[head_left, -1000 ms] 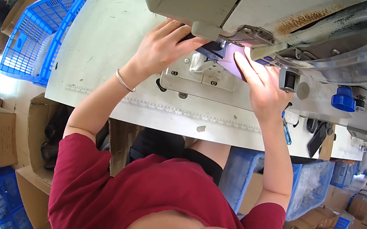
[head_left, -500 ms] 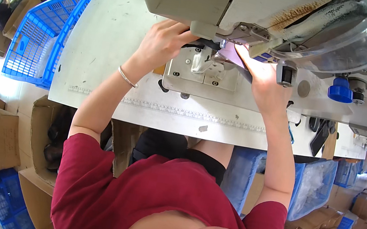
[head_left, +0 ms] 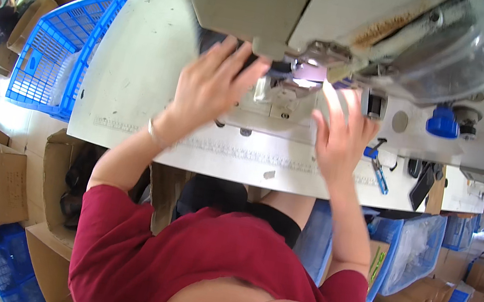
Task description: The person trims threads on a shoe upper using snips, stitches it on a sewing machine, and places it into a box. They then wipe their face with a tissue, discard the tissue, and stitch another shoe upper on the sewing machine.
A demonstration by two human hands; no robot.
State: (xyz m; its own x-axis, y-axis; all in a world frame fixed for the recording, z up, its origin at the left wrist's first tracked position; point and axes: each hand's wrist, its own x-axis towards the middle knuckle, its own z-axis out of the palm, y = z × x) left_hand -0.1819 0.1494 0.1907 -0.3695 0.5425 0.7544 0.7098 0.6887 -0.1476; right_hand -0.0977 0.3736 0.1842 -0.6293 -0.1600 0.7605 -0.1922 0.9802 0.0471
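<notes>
Resting fingers spread on pale lilac fabric piece (head_left: 308, 71) — left hand (head_left: 210, 91) | right hand (head_left: 340, 138) open, blurred, beside grey sewing machine (head_left: 353, 22)

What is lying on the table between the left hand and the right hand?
In the head view, a small pale fabric piece under the sewing machine and the metal plate lie between the left hand and right hand.

Brown cardboard boxes (head_left: 0, 178) stand on the floor at left.
</notes>
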